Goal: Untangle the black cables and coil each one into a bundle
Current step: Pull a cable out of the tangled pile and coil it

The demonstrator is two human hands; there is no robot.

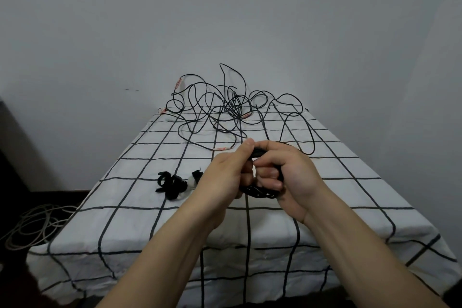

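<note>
Two hands meet at the centre of the frame, just above a table [325,195] draped in white cloth with a black grid; between them is a small bundle [260,192] of coiled black cable, mostly hidden by fingers, so its loops cannot be counted; only its lower curve beneath the knuckles and a short dark arc at the top show. The left hand [225,177] has its grip closed, thumb and fingertips pinching the top of the bundle; the right hand [287,175] has its grip wrapped tight, fingers curled round the coil's side. In the upper centre, at the table's far edge, lies the tangle [232,110] of thin black cables, loops crossing and rising off the cloth; pale tags [221,149] with red marks sit on them, too small to read. Left of the hands is a dark clump [172,184] with a white scrap, hard to identify. At lower left, pale cord [35,225] lies coiled on the dim floor; both forearms are cut off by the bottom edge.
</note>
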